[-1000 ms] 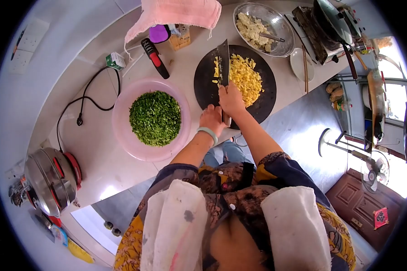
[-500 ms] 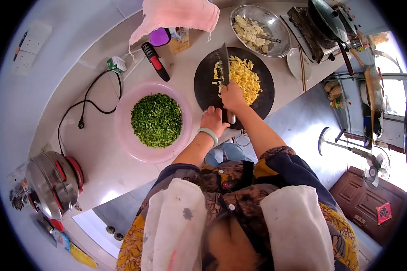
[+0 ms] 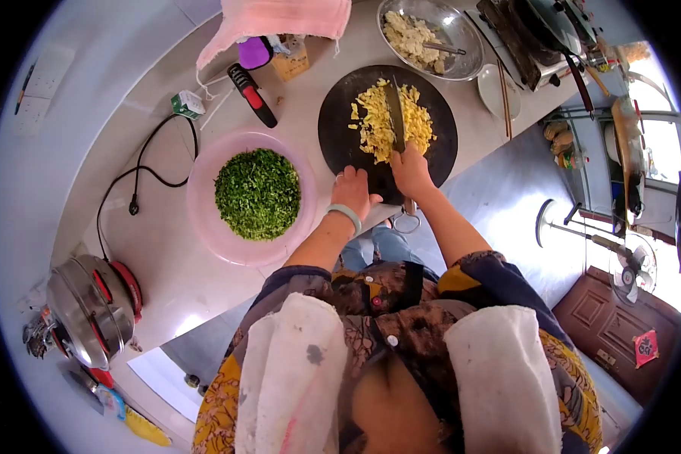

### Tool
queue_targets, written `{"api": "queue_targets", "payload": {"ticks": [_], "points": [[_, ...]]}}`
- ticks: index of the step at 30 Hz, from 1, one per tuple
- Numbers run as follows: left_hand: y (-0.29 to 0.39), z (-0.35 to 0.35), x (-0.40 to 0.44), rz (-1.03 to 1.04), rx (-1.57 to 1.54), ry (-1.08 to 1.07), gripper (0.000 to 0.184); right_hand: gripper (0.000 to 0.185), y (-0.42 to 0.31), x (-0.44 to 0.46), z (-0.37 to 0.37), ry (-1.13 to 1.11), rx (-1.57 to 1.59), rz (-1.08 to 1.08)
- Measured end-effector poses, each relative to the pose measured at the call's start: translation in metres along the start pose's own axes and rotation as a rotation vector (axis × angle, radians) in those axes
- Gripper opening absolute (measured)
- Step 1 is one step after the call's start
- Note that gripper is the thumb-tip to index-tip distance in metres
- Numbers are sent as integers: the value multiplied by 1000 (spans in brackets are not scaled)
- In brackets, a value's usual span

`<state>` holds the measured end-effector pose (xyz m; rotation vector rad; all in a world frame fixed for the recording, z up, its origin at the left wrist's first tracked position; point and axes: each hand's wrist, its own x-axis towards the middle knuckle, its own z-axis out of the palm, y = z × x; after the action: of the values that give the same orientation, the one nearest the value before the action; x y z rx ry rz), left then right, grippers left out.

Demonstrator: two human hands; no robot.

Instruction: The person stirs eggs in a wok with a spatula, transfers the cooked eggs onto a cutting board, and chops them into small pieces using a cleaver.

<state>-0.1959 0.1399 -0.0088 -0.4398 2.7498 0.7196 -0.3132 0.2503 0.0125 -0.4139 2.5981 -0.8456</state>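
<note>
My right hand (image 3: 412, 172) is closed around the handle of a kitchen knife (image 3: 395, 113), whose dark blade stands on edge among chopped yellow scrambled egg (image 3: 374, 129). Under the egg lies a round black cutting board (image 3: 334, 125). At the board's near left edge, my left hand (image 3: 353, 189) rests flat with fingers apart, holding nothing. To its left, a pink basin (image 3: 200, 216) contains finely chopped greens (image 3: 257, 193).
Behind the board are a metal bowl (image 3: 473, 64) of pale food and a plate (image 3: 494, 91) with chopsticks (image 3: 505, 102). A gas stove (image 3: 499, 38) stands at far right. A black cord (image 3: 138, 166) and an electric pot (image 3: 91, 303) lie left.
The knife has moved right, from the left side of the egg into its middle, together with my right hand. The egg is spread more to the left. My left hand stays at the board's edge.
</note>
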Motion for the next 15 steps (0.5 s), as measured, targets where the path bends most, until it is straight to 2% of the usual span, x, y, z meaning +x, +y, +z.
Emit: {"api": "queue_targets", "payload": {"ticks": [1,2,4,6,9,15], "points": [[0,0,-2,0,-13,-1,60,30,-2,-2,-2,4,4,15],[0,-3,3,-1,-27,14,60,29,6,1,2,56,-41,-55],[1,-4,3,-6,-29,4,60,29,12,-2,-3,22,-25,-140],[-1,-3,6,4,-23,26,60,29,19,2,1,-9,119,10],[-2,5,2,16,-25,45,60,30,-2,-8,-17,-25,159,-29],[-2,2,2,21,-15,48,59,33,-5,10,12,-7,-66,-90]]}}
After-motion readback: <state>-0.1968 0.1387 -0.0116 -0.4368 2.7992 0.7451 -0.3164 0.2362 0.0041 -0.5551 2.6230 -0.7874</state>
